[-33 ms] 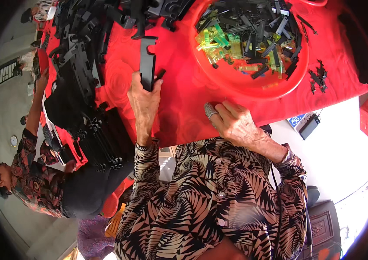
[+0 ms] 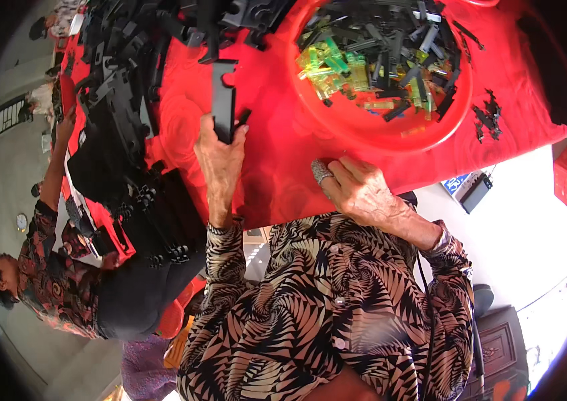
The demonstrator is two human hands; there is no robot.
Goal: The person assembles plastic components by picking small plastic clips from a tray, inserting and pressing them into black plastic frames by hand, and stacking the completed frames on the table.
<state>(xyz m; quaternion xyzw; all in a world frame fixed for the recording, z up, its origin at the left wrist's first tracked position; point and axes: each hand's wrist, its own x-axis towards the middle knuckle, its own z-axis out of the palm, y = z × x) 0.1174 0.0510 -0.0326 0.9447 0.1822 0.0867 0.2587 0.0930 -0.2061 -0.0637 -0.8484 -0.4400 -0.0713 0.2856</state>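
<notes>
Upright in my left hand point(image 2: 220, 160) is a long, flat black plastic part point(image 2: 224, 100) with a notch in its right edge. My fingers and thumb grip its lower end. A small dark piece point(image 2: 244, 116) shows beside the thumb tip; I cannot tell whether it is held too. My right hand point(image 2: 361, 189) is curled near the front edge of the red cloth, below the red basin. A silvery, textured band point(image 2: 321, 171) wraps one of its fingers. Whatever its fingertips pinch, if anything, is hidden under them.
A red basin point(image 2: 454, 127) holds many small black and yellow-green plastic pieces. Black parts point(image 2: 119, 93) lie heaped at left on the red tablecloth point(image 2: 276, 154). More black bits point(image 2: 488, 117) lie right of the basin. Another person point(image 2: 63, 287) is at the far left.
</notes>
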